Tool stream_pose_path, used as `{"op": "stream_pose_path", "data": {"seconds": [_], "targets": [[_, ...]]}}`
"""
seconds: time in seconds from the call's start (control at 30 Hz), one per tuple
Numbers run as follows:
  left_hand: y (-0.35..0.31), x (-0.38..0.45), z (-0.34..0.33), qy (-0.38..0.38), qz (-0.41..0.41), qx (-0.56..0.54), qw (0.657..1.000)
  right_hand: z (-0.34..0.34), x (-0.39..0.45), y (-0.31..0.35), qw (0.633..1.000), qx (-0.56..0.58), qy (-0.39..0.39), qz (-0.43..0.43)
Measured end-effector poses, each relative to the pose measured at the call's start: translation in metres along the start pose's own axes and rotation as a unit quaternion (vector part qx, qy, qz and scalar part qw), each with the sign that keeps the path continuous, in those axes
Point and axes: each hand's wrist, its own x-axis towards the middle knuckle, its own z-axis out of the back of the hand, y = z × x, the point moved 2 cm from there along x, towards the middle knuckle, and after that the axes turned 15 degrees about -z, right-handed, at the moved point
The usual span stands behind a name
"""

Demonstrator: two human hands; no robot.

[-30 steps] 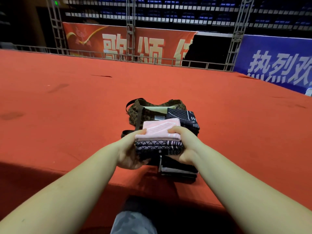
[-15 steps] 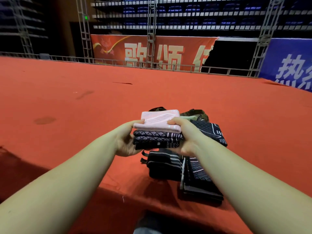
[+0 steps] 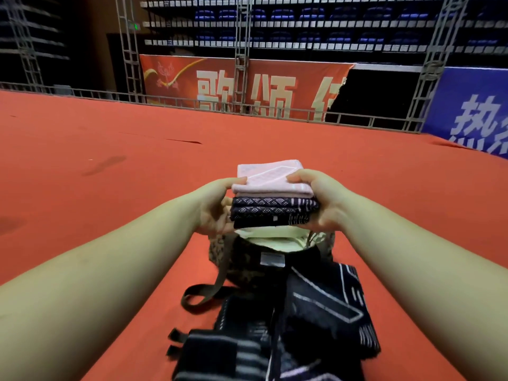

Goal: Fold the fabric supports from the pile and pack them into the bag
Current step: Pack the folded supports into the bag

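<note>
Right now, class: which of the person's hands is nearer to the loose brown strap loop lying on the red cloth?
Left. The left hand holds the stack above and just left of the strap loop; the right hand grips the stack's far side, farther right.

Both hands point(image 3: 217, 209) point(image 3: 324, 204) hold folded stack point(image 3: 273, 200) above bag point(image 3: 247, 268).

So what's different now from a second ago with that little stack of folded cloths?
Both hands, left hand and right hand, carried the folded stack forward, away from the dark pile, until it hangs over the open mouth of the bag. The grip is unchanged, pink piece on top; bag and pile stay on the red surface.
</note>
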Motion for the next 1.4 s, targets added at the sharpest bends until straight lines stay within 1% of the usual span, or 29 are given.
{"op": "stream_pose_path", "data": {"seconds": [0.07, 0.13, 0.23, 0.4, 0.6, 0.73, 0.8, 0.93, 1.07, 1.2, 1.33, 1.4], "targets": [[-0.001, 0.040, -0.007, 0.016, 0.011, 0.011, 1.000, 0.024, 0.029, 0.019, 1.000, 0.003, -0.005, -0.005], [-0.001, 0.079, -0.012, 0.017, 0.028, 0.004, 0.999, 0.047, 0.053, 0.034, 1.000, 0.012, -0.006, -0.018], [0.000, 0.110, -0.031, 0.010, 0.056, -0.007, 0.998, 0.074, 0.078, 0.048, 0.999, 0.032, -0.003, -0.041], [-0.027, 0.121, -0.059, -0.033, 0.093, 0.024, 0.995, 0.089, 0.080, 0.076, 0.994, 0.080, -0.002, -0.080], [-0.073, 0.115, -0.079, -0.040, 0.168, 0.023, 0.985, 0.087, 0.059, 0.107, 0.986, 0.101, -0.030, -0.130], [-0.079, 0.114, -0.076, -0.051, 0.191, 0.050, 0.979, 0.080, 0.059, 0.107, 0.980, 0.096, -0.060, -0.162], [-0.070, 0.114, -0.069, -0.068, 0.196, 0.059, 0.977, 0.076, 0.066, 0.101, 0.978, 0.081, -0.073, -0.177], [-0.039, 0.115, -0.050, -0.107, 0.214, 0.034, 0.970, 0.065, 0.089, 0.083, 0.973, 0.022, -0.109, -0.203], [-0.006, 0.120, -0.040, -0.157, 0.208, 0.015, 0.965, 0.062, 0.122, 0.056, 0.969, -0.039, -0.147, -0.193], [0.027, 0.133, -0.033, -0.184, 0.189, -0.002, 0.965, 0.063, 0.139, 0.044, 0.966, -0.080, -0.164, -0.181], [0.055, 0.140, -0.033, -0.196, 0.218, -0.001, 0.956, 0.073, 0.160, 0.025, 0.955, -0.136, -0.185, -0.190], [0.067, 0.139, -0.032, -0.191, 0.237, 0.019, 0.952, 0.075, 0.165, 0.015, 0.946, -0.173, -0.192, -0.195]]}}
